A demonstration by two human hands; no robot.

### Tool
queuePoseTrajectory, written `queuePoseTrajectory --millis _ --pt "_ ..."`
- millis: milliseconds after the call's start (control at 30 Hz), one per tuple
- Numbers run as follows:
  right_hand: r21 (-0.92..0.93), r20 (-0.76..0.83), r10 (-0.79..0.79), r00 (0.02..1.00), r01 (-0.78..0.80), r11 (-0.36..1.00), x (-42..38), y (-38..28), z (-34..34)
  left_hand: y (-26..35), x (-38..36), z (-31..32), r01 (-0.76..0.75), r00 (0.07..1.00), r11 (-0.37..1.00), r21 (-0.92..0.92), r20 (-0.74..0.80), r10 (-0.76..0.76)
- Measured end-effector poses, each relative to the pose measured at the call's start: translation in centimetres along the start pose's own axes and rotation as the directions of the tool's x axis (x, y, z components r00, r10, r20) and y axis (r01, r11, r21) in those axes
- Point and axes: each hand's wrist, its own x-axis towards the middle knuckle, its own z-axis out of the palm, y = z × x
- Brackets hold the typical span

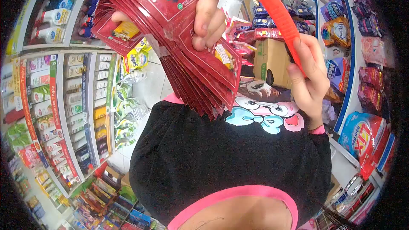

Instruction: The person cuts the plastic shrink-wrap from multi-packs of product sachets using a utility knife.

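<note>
My left hand is closed around a thick fanned stack of dark red sachets at the upper middle. The sachets have yellow labels with flowers, and a small white price sticker shows on one. Another fingertip shows at the stack's left side. Right of it, my right hand grips a red-handled cutter, held up at a slant. Its metal tip points to the top edge and is partly cut off by the frame. The cutter and the sachets are apart.
Shelves of bottles stand on the left. Shelves with bagged goods and a large detergent bag are on the right. A cardboard box and packets lie beyond my black shirt. Green-yellow bags hang by the left shelf.
</note>
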Motion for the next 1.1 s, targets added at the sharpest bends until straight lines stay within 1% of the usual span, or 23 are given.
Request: queuePoseTrajectory --millis 100,233,267,333,367,400,433,467,500,533,600,633,667,700,767,800,867,900,967,1000,1033,1067,1100 --pt "0.052 -0.057 0.017 0.998 -0.014 0.999 -0.6 0.0 0.3 -0.4 0.1 0.0 -0.005 1.000 1.000 -0.014 -0.012 0.005" --pt "0.034 -0.122 0.015 0.992 -0.011 0.999 -1.3 0.2 0.5 -0.7 0.5 0.0 -0.001 1.000 0.999 -0.032 -0.031 0.000" --pt "0.049 -0.080 0.105 0.991 -0.101 0.994 -1.8 0.3 0.3 -0.9 0.6 -0.1 -0.002 0.999 0.999 -0.038 -0.039 0.000" --pt "0.047 -0.051 0.203 0.978 -0.201 0.979 -2.5 0.3 0.4 -1.2 0.8 -0.1 0.005 0.997 0.998 -0.064 -0.073 -0.010" --pt "0.171 -0.105 0.345 0.933 -0.324 0.930 -2.6 0.5 0.8 -1.3 0.8 -0.5 0.009 0.999 0.995 -0.102 -0.040 -0.013" --pt "0.294 -0.154 0.485 0.861 -0.429 0.854 -3.0 0.9 1.1 -1.4 0.7 -1.0 0.016 1.000 0.990 -0.139 -0.007 -0.017" --pt "0.306 -0.187 0.498 0.847 -0.431 0.849 -4.0 2.8 1.9 -1.6 0.6 -1.7 0.025 0.999 0.978 -0.205 0.043 -0.016" --pt "-0.011 -0.286 0.316 0.905 -0.333 0.943 -4.9 5.0 2.6 -1.8 0.6 -1.8 0.010 1.000 0.974 -0.227 0.025 -0.004" --pt "0.170 -0.322 0.397 0.859 -0.361 0.917 -7.5 8.6 4.2 -1.6 0.6 -2.2 0.065 0.998 0.971 -0.232 0.038 -0.058" --pt "0.211 -0.333 0.500 0.799 -0.453 0.866 -9.6 11.1 4.9 -1.7 0.7 -2.7 0.070 0.997 0.971 -0.230 0.031 -0.064" --pt "0.121 -0.417 0.647 0.639 -0.666 0.736 -15.8 16.6 6.9 -2.5 0.4 -4.4 0.080 0.996 0.962 -0.261 0.048 -0.070" --pt "0.180 -0.416 0.749 0.515 -0.761 0.623 -19.0 19.1 7.8 -3.3 0.1 -5.4 0.096 0.995 0.959 -0.267 0.014 -0.096" --pt "0.140 -0.380 0.795 0.473 -0.820 0.555 -22.6 21.7 8.3 -4.0 -0.3 -6.5 0.111 0.992 0.955 -0.275 -0.019 -0.121" --pt "0.135 -0.404 0.788 0.465 -0.822 0.554 -23.9 22.2 8.1 -4.4 -0.3 -7.4 0.131 0.989 0.953 -0.272 -0.028 -0.144" --pt "-0.055 -0.284 0.927 0.246 -0.969 0.240 -25.8 22.5 7.3 -6.1 0.3 -8.2 0.181 0.979 0.947 -0.264 -0.042 -0.198" --pt "-0.057 -0.289 0.924 0.251 -0.968 0.245 -26.7 22.9 7.4 -6.8 0.7 -8.3 0.197 0.975 0.945 -0.260 -0.054 -0.217" --pt "-0.004 -0.358 0.934 0.020 -1.000 0.020 -28.0 24.4 8.0 -8.3 1.3 -8.0 0.233 0.961 0.944 -0.233 -0.091 -0.260" --pt "-0.017 -0.348 0.937 0.040 -0.999 0.036 -28.4 25.4 8.5 -8.8 1.4 -7.7 0.243 0.955 0.945 -0.217 -0.120 -0.273" --pt "-0.295 -0.387 0.919 0.072 -0.954 -0.049 -29.1 27.5 9.4 -10.1 1.4 -7.0 0.271 0.934 0.946 -0.177 -0.188 -0.303" --pt "-0.325 -0.333 0.938 0.097 -0.946 -0.018 -29.5 28.5 9.5 -11.0 1.6 -6.6 0.284 0.920 0.948 -0.145 -0.236 -0.312" --pt "-0.335 -0.318 0.941 0.118 -0.942 0.005 -29.3 29.0 9.4 -11.7 1.6 -6.1 0.301 0.901 0.947 -0.115 -0.291 -0.322" --pt "-0.244 -0.241 0.968 0.074 -0.970 0.013 -29.1 29.5 9.2 -12.5 1.8 -5.5 0.325 0.872 0.943 -0.072 -0.363 -0.329" --pt "-0.152 -0.162 0.986 0.036 -0.988 0.011 -28.6 29.8 8.8 -13.3 2.3 -4.2 0.423 0.779 0.902 0.085 -0.542 -0.315"
